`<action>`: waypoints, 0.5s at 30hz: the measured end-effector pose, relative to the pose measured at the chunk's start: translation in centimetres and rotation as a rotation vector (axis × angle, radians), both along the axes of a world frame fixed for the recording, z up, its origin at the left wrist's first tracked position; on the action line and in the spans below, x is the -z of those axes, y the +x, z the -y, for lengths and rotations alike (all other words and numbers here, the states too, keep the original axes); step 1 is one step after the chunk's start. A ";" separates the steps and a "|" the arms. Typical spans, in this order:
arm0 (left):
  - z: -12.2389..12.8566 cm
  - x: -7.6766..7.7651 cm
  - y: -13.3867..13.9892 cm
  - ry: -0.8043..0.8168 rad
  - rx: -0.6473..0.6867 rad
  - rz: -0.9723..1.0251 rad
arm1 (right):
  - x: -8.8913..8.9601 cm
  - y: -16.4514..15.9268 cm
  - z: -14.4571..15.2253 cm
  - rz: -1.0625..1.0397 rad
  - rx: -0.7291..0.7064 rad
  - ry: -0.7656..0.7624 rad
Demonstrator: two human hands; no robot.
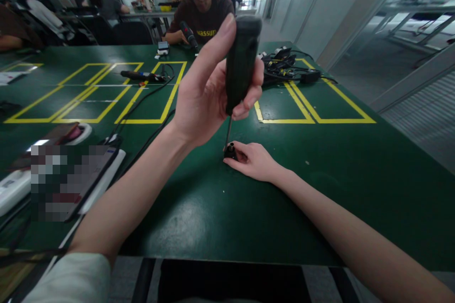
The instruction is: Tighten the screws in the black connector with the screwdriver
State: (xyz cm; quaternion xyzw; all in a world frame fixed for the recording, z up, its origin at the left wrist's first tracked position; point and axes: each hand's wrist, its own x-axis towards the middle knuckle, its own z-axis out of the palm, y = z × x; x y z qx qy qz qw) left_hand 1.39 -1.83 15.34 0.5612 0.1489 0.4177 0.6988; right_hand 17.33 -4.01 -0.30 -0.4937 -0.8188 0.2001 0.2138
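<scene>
Head view: the left hand (206,85), raised, thumb upward, is clamped around a near-vertical screwdriver (243,61); the right hand (256,161), low at the table (227,227), pinches a small black part (230,153).

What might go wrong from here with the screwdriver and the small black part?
The screwdriver might slip and jab the right grip, which holds the small black part where the shaft ends. Only that grip steadies the part on the glossy table, so it might skid if the left grip presses hard.
</scene>
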 end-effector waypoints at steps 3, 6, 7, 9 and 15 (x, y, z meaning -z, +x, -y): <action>-0.2 0.2 0.0 0.028 -0.005 0.015 | 0.1 0.0 0.0 0.001 -0.002 0.004; -0.2 0.4 0.0 0.043 -0.052 -0.018 | 0.1 0.0 -0.1 -0.010 -0.004 -0.005; -0.2 0.5 0.0 0.048 -0.061 -0.031 | 0.1 0.0 -0.1 -0.015 -0.006 -0.009; -0.3 0.6 0.0 0.058 -0.054 -0.036 | 0.2 0.0 -0.1 -0.022 -0.007 -0.011; -0.7 0.7 -0.2 0.065 0.030 -0.019 | 0.1 -0.1 0.0 -0.011 0.002 -0.003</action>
